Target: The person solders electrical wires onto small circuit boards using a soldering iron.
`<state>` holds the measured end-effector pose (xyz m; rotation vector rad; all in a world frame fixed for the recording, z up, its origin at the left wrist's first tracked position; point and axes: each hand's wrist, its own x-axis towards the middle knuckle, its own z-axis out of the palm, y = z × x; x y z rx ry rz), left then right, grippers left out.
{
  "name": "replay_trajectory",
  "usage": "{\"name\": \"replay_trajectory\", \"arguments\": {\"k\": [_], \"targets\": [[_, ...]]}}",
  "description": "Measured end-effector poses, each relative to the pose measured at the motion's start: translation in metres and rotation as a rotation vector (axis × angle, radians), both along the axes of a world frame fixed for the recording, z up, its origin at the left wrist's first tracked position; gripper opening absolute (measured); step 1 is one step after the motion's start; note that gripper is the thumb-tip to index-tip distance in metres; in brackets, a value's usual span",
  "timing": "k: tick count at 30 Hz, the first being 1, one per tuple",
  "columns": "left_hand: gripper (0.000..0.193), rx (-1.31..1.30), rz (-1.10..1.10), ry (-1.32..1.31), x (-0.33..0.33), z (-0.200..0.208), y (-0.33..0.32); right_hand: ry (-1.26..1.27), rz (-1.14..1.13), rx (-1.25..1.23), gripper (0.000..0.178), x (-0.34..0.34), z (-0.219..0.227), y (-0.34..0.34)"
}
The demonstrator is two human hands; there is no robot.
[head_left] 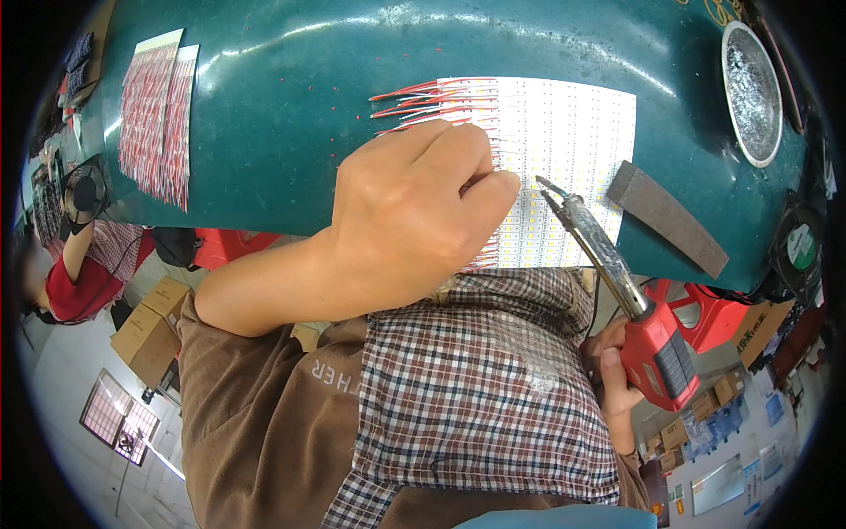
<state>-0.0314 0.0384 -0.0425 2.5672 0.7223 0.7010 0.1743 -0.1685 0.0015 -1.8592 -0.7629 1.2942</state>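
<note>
On the near edge of the green worktable [282,115], the left hand [414,207] lay curled, fingertips pinched together on the thin red-and-white lead wires [423,95] at the left margin of a white LED strip panel [564,132]. What the fingertips gripped was hidden beneath the hand. The right hand [612,375] was closed around the red handle of a soldering iron [617,282], whose grey barrel angled up and left, the tip hovering just beside the left thumb over the panel's lower rows. A dark grey sponge block [665,216] rested tilted across the panel's right edge. A round metal dish [752,93] sat near the table's far right corner. Two further wired strip panels [159,115] lay well apart at the left of the table. Below the table edge, brown cardboard boxes [150,331] stood at the left, with smaller boxes [705,406] and blue-and-white packages [731,423] at the lower right. A small fan [85,189] stood at the table's left end.
</note>
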Motion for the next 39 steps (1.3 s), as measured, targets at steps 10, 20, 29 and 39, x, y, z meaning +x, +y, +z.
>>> {"name": "replay_trajectory", "arguments": {"k": [10, 20, 29, 39], "targets": [[0.027, 0.014, 0.006, 0.002, 0.002, 0.002, 0.001, -0.003, -0.012, 0.036, 0.012, 0.001, 0.002, -0.002], [0.014, -0.16, 0.112, 0.078, 0.0, 0.024, 0.023, -0.022, -0.04, 0.09, 0.014, 0.0, 0.0, -0.002], [0.012, -0.194, 0.108, 0.209, 0.005, 0.02, 0.022, 0.03, -0.093, 0.062, 0.013, -0.003, 0.004, 0.004], [0.012, -0.201, 0.098, 0.313, 0.014, 0.023, 0.026, 0.056, -0.144, 0.079, 0.014, -0.006, 0.001, 0.006]]}}
